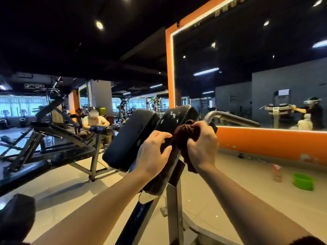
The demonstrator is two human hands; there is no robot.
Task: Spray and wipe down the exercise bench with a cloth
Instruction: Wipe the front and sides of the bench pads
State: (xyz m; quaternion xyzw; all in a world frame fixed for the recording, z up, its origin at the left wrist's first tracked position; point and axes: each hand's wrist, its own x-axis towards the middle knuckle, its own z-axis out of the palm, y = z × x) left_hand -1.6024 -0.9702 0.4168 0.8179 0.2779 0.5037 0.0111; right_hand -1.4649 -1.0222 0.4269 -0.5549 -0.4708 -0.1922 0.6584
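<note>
The exercise bench has two black padded cushions (129, 137) side by side on a grey steel frame (174, 209), seen at the centre of the head view. A dark brown cloth (184, 137) is bunched against the right cushion (177, 117), whose worn top shows white patches. My right hand (203, 144) grips the cloth, fingers curled round it. My left hand (154, 152) pinches the cloth's left edge over the gap between the cushions. A reddish spray bottle (277, 173) stands on the floor at the right, away from both hands.
A green basin (303, 181) sits on the floor next to the bottle. An orange-framed mirror wall (247, 71) runs behind the bench. A metal handle bar (230, 118) juts out right of the cushions. Other gym machines (53, 131) and a seated person (95, 121) are at the left.
</note>
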